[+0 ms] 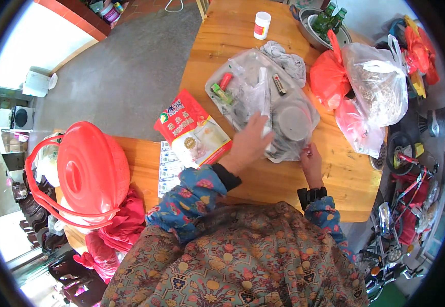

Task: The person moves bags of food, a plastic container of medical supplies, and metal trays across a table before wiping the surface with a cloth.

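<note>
Where the smooth, wood-grained worktop (345, 179) is widest, one shallow tray (299, 97), rounded-cornered, under crinkled clear film; landmark for this entry.

Left hand (250, 138): over the tray's near part, fingers loosely extended and slightly parted, beside a long white strip (262, 92); whether it grips anything cannot be told.
Right hand (312, 161): at the tray's near right edge, fingers curled nearly closed; any hold cannot be made out.

Within the tray's outline: round translucent container (293, 123); small green object (221, 94); short red cylinder (226, 81).
Left of the tray: glossy red-and-white pouch (194, 130), flat.
Beyond it: crumpled grey cloth (286, 59); white plastic cylinder (262, 25), upright.
Right of it: knotted red bag (330, 77), thin plastic; bulging clear bag (378, 87).
</note>
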Tool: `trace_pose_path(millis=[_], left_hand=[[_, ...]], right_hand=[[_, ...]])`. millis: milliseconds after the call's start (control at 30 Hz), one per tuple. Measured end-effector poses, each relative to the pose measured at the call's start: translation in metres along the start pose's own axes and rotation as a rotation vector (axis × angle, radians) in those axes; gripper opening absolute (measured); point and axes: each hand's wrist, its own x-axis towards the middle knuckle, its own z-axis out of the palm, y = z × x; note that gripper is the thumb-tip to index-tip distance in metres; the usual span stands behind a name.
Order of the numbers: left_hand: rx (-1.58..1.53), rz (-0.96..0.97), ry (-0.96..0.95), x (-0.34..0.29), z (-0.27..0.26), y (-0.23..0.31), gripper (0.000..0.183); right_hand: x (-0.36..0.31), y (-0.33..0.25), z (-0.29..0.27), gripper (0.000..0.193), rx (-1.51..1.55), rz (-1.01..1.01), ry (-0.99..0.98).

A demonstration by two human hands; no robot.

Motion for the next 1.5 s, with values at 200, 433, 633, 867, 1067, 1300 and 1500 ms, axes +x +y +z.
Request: trace_pose_path(millis=[200,433,633,867,1067,1300,1500], left_hand=[[0.212,0.174,0.29,0.074,-0.069,-0.071,0.02],[0.943,0.416,-0.223,0.109,-0.087,-0.105,0.021],[0.666,0.302,-0.201,0.115,-0.08,-0.116,0.022],[0.459,-0.057,0.023,0.129,-0.055,-0.116,0.021],[0.625,-0.166,-0.132,0.146,-0.054,-0.116,0.032],[0.553,-0.019,-0.142,0.149,-0.067,-0.133,0.035],[-0.105,-0.41,-0.279,0.151,-0.09,-0.12,0.032]], right_hand=[[-0.002,-0.007,0.006,0.02,-0.012,-0.04,0.046],[0.0,-0.008,0.008,0.017,0.07,0.023,0.061],[-0.003,0.002,0.004,0.021,-0.03,-0.042,0.097],[-0.01,-0.017,0.0,0.023,0.032,-0.039,0.089],[-0.008,-0.01,-0.006,0.026,0.288,0.071,0.025],[0.002,-0.037,-0.007,0.031,0.36,0.198,-0.089],[0.001,-0.017,-0.007,0.023,0.387,0.196,-0.076]])
